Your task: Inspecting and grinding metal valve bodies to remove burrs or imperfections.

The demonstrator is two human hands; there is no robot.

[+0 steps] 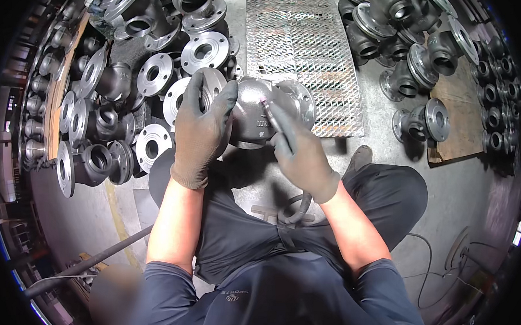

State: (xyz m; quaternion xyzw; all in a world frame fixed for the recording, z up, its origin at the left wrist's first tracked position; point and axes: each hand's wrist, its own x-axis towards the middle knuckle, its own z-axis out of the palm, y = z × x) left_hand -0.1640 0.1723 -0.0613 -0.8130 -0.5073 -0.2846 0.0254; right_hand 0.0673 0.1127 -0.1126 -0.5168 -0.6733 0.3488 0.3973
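A grey cast-metal valve body (251,113) with a round flange at each end sits in front of me, between my knees and the patterned metal plate. My gloved left hand (204,130) grips its left flange (213,86), thumb on the near side and fingers around the rim. In my gloved right hand (304,155) is a slim pen-like tool (269,114), its tip at the upper face of the valve body. Whether the tip touches the metal I cannot tell. The right flange (305,105) is partly behind my right hand.
Several flanged valve bodies (117,81) crowd the left side, some close to my left hand. More valve bodies (421,56) stand at the right near a wooden board (456,119). Beyond the work lies the metal plate (302,50). A dark hose (303,207) curves below my right hand.
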